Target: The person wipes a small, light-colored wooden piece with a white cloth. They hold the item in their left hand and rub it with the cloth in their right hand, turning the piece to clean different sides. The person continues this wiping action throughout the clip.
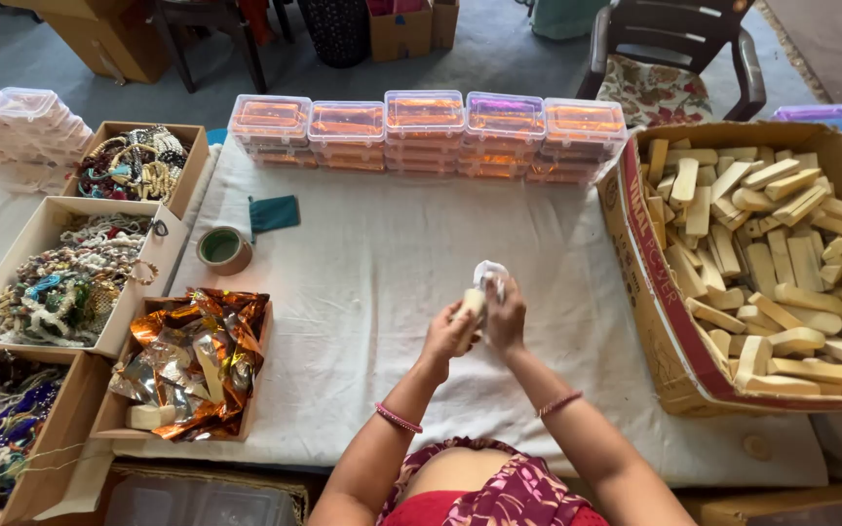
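Both hands (479,326) clasp a wooden block (471,304) above open white cloth (372,263).

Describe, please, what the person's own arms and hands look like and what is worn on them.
Both arms are bare, with no sleeves and no gloves. The left hand has a pink beaded bracelet at the wrist. The right hand has a similar pink bracelet further up the forearm. No rings or watch can be made out. Red and maroon patterned clothing shows at the body.
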